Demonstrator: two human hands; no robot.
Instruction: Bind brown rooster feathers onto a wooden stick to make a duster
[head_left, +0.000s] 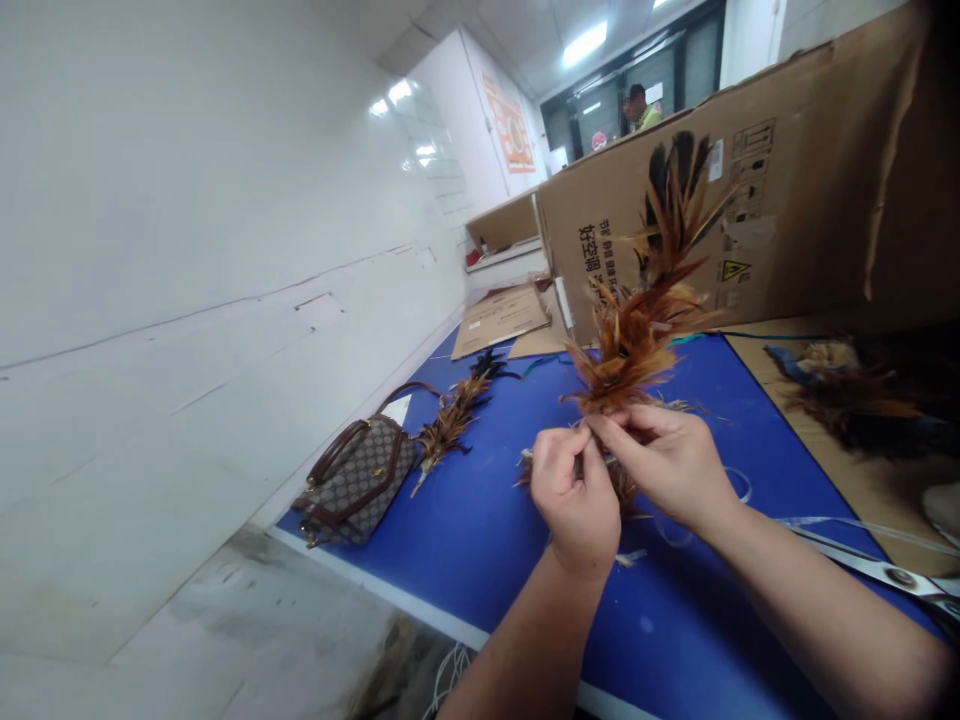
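My left hand (574,495) is closed around the base of a bundle of brown and black feathers (645,310) that stands upright above the blue table (480,520). My right hand (667,455) pinches the same base from the right, fingers pressed together against my left thumb. Loose feather bits and a thin pale string (739,490) lie under and beside both hands.
A second feather bundle (454,420) lies beside a patterned brown handbag (356,480) at the table's left edge. Large cardboard boxes (750,200) stand behind. More feathers (862,395) lie on cardboard at right, near scissors (892,575). A person stands far back.
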